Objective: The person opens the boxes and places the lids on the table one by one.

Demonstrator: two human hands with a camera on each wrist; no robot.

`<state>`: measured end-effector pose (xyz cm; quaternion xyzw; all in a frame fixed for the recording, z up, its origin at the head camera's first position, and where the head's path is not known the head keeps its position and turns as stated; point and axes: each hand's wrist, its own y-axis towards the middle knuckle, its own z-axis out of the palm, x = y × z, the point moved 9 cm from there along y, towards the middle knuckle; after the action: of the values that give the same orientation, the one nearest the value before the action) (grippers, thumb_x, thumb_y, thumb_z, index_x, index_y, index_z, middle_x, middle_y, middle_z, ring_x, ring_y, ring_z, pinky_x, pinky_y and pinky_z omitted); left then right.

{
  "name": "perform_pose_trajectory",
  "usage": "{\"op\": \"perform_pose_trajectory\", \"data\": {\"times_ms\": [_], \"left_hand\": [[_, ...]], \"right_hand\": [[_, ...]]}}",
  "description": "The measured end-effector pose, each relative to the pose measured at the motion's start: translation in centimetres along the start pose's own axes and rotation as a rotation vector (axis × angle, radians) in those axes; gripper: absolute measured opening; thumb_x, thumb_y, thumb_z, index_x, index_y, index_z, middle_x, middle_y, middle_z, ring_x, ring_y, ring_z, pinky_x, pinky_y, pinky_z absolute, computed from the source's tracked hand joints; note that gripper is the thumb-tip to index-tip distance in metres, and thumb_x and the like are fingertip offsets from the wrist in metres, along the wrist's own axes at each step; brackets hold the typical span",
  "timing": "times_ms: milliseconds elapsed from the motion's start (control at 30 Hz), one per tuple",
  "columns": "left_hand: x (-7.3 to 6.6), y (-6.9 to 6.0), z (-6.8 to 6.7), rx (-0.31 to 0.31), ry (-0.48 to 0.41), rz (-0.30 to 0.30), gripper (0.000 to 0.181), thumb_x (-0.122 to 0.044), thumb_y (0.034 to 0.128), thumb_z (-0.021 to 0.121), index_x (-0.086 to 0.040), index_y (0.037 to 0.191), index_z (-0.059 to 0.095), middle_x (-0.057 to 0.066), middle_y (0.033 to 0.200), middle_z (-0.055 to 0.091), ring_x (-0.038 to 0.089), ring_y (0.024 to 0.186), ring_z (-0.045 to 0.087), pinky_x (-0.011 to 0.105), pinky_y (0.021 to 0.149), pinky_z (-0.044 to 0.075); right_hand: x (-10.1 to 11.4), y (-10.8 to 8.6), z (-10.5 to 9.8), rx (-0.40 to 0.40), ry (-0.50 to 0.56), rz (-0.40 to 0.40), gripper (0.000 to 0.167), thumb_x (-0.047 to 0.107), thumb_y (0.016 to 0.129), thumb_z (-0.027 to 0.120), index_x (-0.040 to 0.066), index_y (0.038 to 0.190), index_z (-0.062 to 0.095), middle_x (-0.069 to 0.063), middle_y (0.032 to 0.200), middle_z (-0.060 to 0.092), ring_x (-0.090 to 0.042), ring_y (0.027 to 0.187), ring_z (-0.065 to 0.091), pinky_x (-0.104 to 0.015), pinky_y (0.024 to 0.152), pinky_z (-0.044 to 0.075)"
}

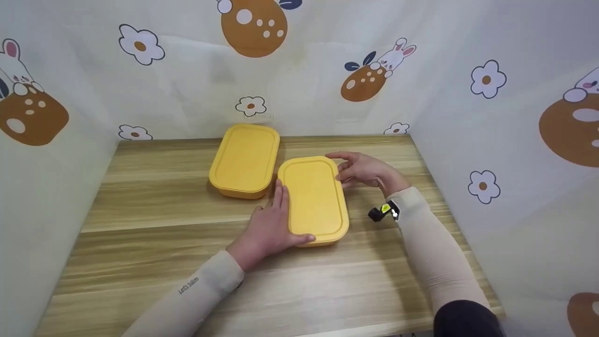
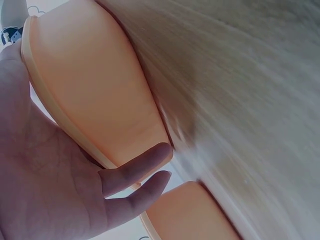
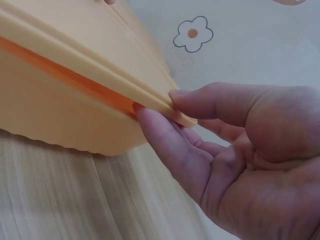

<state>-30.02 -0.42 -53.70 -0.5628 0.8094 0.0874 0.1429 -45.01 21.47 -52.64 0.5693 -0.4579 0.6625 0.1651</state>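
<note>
Near box: yellow, rounded-rectangular, plastic-looking lidded container, long side running away from the person, standing flat on the pale wood-grain table, a little right of the far box. Both hands on it.
Left hand: bare left hand at the near box's left side and near-left corner; fingers nearly straight, thumb spread well away from them. Thumb tip lies over the near edge; two fingers show against the side wall in the left wrist view, the others hidden.
Right hand: bare right hand at the far-right corner, pinching the rim of the yellow flat lid; one digit on top of the rim, another underneath.
Lid seam: darker orange strip visible between rim and body by the right hand; cannot tell how loose the lid is.
Far box: second yellow lidded container, similar shape, left and farther back, just beside the near box; lid on.
Sleeves: pale beige, both forearms; small black device by the right cuff.
Backdrop: off-white cloth on three sides, printed with flowers, rabbits and brown fruit.
</note>
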Motion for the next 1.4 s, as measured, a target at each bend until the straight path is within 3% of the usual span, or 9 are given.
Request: {"op": "perform_pose_trajectory", "data": {"times_ms": [267, 500, 700, 967, 1267, 1400], "left_hand": [[-0.1, -0.2, -0.1, -0.023, -0.017, 0.024, 0.154, -0.102, 0.079, 0.058, 0.01, 0.172, 0.007, 0.029, 0.181, -0.005, 0.047, 0.129, 0.065, 0.063, 0.102, 0.056], [-0.3, -0.6, -0.7, -0.063, -0.004, 0.048, 0.152, -0.101, 0.0808, 0.056, 0.009, 0.173, 0.005, 0.025, 0.182, -0.007, 0.046, 0.143, 0.054, 0.061, 0.1, 0.057], [0.0, -0.9, -0.8, -0.062, -0.049, 0.035, 0.154, -0.101, 0.0798, 0.059, 0.006, 0.173, 0.0, 0.023, 0.183, -0.009, 0.045, 0.142, 0.056, 0.062, 0.102, 0.055], [-0.1, -0.6, 0.1, -0.036, -0.053, 0.041, 0.154, -0.101, 0.0791, 0.06, 0.004, 0.174, -0.001, 0.021, 0.182, -0.014, 0.045, 0.16, 0.035, 0.065, 0.104, 0.054], [-0.1, -0.3, 0.7, -0.02, 0.016, 0.046, 0.155, -0.105, 0.0773, 0.053, 0.006, 0.173, 0.005, 0.026, 0.182, -0.009, 0.044, 0.159, 0.037, 0.063, 0.101, 0.057], [-0.1, -0.1, 0.7, -0.012, 0.023, 0.042, 0.155, -0.105, 0.0769, 0.055, 0.007, 0.173, 0.007, 0.028, 0.181, -0.006, 0.046, 0.154, 0.045, 0.064, 0.101, 0.056]], "right_hand": [[-0.7, 0.3, -0.1, 0.014, 0.067, -0.01, 0.082, -0.015, 0.098, 0.071, 0.019, 0.168, 0.046, -0.013, 0.112, 0.066, -0.023, 0.094, 0.076, -0.041, 0.085, 0.067], [-0.5, -0.1, -0.4, 0.04, 0.143, -0.047, 0.083, -0.015, 0.097, 0.071, 0.019, 0.168, 0.045, -0.014, 0.115, 0.069, -0.024, 0.096, 0.076, -0.042, 0.084, 0.067], [-0.2, -0.8, -1.7, 0.02, 0.186, -0.075, 0.081, -0.015, 0.098, 0.071, 0.017, 0.168, 0.046, -0.012, 0.114, 0.07, -0.023, 0.091, 0.078, -0.039, 0.08, 0.067], [0.1, -1.4, -3.2, 0.013, 0.231, -0.103, 0.08, -0.015, 0.101, 0.068, 0.015, 0.17, 0.043, -0.015, 0.114, 0.071, -0.026, 0.092, 0.08, -0.04, 0.08, 0.067], [-0.2, -2.1, -4.6, -0.036, 0.255, -0.101, 0.079, -0.016, 0.101, 0.066, 0.014, 0.17, 0.041, -0.013, 0.11, 0.069, -0.024, 0.092, 0.079, -0.039, 0.082, 0.066], [-0.3, -2.3, -4.9, -0.038, 0.258, -0.11, 0.079, -0.016, 0.102, 0.065, 0.013, 0.171, 0.041, -0.012, 0.11, 0.07, -0.024, 0.095, 0.079, -0.04, 0.084, 0.066]]}}
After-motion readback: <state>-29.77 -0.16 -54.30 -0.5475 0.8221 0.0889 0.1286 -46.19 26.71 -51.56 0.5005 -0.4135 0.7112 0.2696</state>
